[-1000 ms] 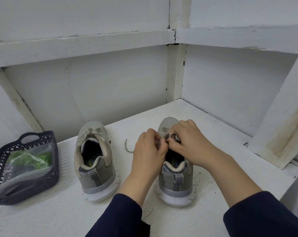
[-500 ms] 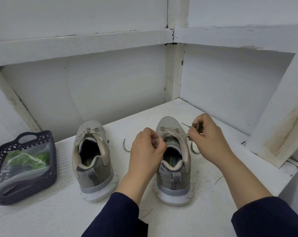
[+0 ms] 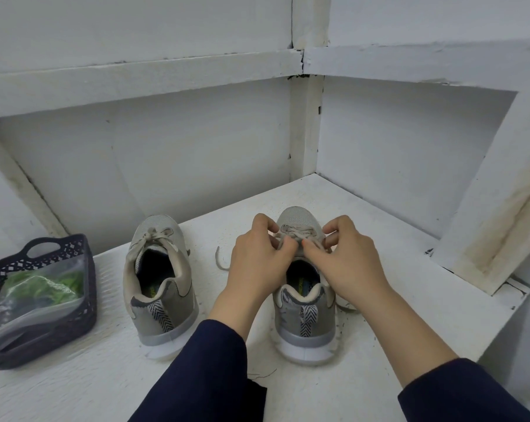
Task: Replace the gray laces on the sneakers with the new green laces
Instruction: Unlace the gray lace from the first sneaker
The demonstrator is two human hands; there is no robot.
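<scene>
You are facing two sneakers, the left sneaker point(image 3: 160, 284) and the right sneaker point(image 3: 303, 327); each is wearing one gray lace, so you are counting two, the left lace point(image 3: 157, 236) and the right lace point(image 3: 291, 231); you are using two hands, the left hand point(image 3: 257, 263) and the right hand point(image 3: 349, 263), both pinching the right lace; two dark sleeves point(image 3: 215, 360) are showing; one basket point(image 3: 89, 295) is sitting beside the shoes, holding one clear bag point(image 3: 38, 312); the green laces point(image 3: 44, 283) inside are bunching too tightly for counting.
</scene>
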